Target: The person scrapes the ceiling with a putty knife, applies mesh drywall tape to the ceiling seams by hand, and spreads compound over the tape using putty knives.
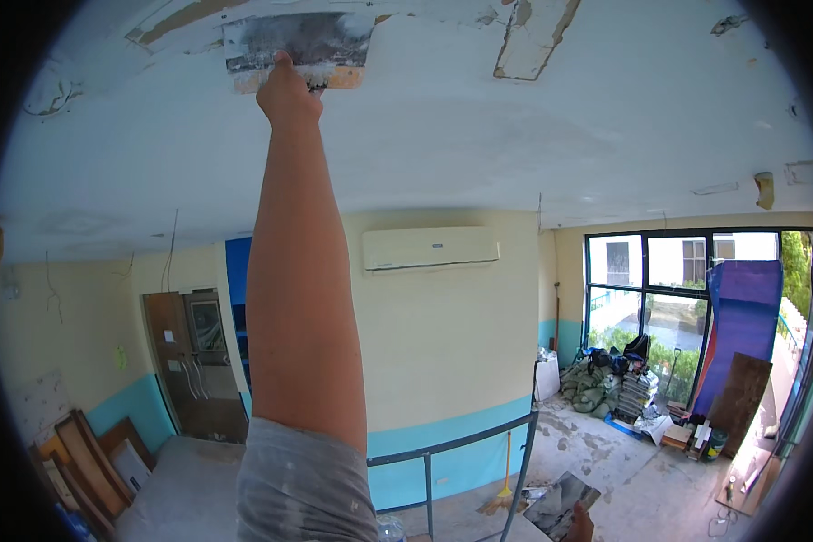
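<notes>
My left hand [289, 93], at the end of a raised arm in a grey sleeve, grips a wide putty knife [303, 38]. Its broad metal blade is smeared grey and white, with a tan strip along the near edge, and it lies up against the white ceiling [434, 135]. The thumb presses on the blade's face; the other fingers are mostly hidden. Low on the right, my right hand [581, 526] shows only in part, closed on the edge of a flat plate [560, 508] smeared with grey and white paste.
A dark metal railing [452, 444] stands below me. Behind it are a yellow broom [506, 479] and a wall with an air conditioner [432, 248]. Sacks [637, 395] and boards [739, 402] are by the windows; wooden panels [90, 461] lean at left. Wires hang from the ceiling.
</notes>
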Motion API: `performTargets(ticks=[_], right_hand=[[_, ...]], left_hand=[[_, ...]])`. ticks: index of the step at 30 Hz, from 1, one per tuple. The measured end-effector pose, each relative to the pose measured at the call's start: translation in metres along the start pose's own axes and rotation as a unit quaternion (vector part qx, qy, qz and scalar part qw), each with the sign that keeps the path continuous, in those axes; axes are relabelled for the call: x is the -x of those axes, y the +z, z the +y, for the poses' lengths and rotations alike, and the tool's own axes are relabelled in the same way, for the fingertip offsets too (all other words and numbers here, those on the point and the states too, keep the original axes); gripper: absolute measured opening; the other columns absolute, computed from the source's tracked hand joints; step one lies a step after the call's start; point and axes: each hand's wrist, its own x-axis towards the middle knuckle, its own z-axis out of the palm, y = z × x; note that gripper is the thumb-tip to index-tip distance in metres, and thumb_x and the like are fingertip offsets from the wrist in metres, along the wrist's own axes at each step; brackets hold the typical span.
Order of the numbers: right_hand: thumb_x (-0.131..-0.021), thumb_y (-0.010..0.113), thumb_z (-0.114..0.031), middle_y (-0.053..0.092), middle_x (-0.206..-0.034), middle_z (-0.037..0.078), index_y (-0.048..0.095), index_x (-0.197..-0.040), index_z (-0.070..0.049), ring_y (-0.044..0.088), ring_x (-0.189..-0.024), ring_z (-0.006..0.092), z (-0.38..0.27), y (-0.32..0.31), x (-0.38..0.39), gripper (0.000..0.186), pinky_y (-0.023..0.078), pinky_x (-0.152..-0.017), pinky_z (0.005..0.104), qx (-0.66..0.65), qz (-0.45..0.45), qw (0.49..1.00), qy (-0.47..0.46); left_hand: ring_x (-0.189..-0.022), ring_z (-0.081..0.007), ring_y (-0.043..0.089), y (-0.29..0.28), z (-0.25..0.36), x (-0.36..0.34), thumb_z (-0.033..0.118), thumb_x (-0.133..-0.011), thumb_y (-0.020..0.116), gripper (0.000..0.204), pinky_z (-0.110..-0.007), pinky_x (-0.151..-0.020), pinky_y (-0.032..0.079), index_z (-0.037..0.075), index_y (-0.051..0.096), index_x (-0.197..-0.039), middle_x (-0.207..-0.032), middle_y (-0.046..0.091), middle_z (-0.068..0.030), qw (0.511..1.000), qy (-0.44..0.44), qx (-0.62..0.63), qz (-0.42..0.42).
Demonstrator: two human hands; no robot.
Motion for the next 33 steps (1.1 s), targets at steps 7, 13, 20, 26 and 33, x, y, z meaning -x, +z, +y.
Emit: performTargets(ticks=[7,13,20,26,33], right_hand=[[-0.093,0.058,-0.031,0.031,-0.056,-0.007,0.046,-0.069,-0.021,0.034,-0.042,0.0076,0.005,-0.016,-0.006,0.029,0.028,-0.035,0.0236,0.014,0.007,1.0,-0.017],[-0.094,0.057,-0.028,0.034,-0.056,-0.006,0.049,-0.071,-0.019,0.035,-0.043,0.0082,0.0,-0.023,0.01,0.026,0.029,-0.036,0.0235,-0.008,0.018,0.999,-0.034],[-0.096,0.053,-0.03,0.034,-0.054,-0.005,0.05,-0.073,-0.018,0.034,-0.041,0.0096,-0.006,-0.047,0.009,0.026,0.029,-0.035,0.0261,-0.035,0.018,0.999,-0.011],[-0.097,0.051,-0.032,0.034,-0.051,-0.005,0.046,-0.069,-0.019,0.032,-0.038,0.01,-0.016,-0.051,0.016,0.031,0.028,-0.035,0.0271,-0.086,0.001,0.996,0.006],[-0.096,0.053,-0.032,0.034,-0.051,-0.007,0.043,-0.065,-0.022,0.033,-0.038,0.0087,-0.021,-0.052,0.021,0.034,0.026,-0.034,0.0253,-0.06,0.026,0.998,-0.011]], left_hand=[[-0.11,-0.0296,0.056,-0.045,-0.03,-0.01,0.028,-0.092,0.06,0.053,-0.049,-0.089,0.049,-0.004,0.04,-0.13,-0.123,0.054,-0.0145,1.0,-0.015,0.02,-0.005],[-0.11,-0.0307,0.055,0.01,-0.026,0.023,0.031,-0.093,0.06,0.055,-0.047,-0.089,0.049,-0.003,0.039,-0.131,-0.123,0.052,-0.0132,0.991,0.019,0.102,-0.088],[-0.121,-0.0366,0.047,0.035,-0.031,0.025,0.027,-0.097,0.052,0.053,-0.058,-0.098,0.042,-0.003,0.034,-0.136,-0.134,0.045,-0.0149,0.997,-0.034,0.032,-0.066],[-0.112,-0.0346,0.055,-0.009,-0.069,0.018,0.027,-0.095,0.055,0.053,-0.052,-0.091,0.05,-0.005,0.035,-0.132,-0.126,0.051,-0.0177,0.997,-0.047,0.04,-0.04],[-0.105,-0.0322,0.058,0.033,-0.065,0.036,0.03,-0.095,0.056,0.05,-0.048,-0.086,0.055,-0.003,0.04,-0.129,-0.123,0.053,-0.0156,0.988,0.036,0.043,-0.141]])
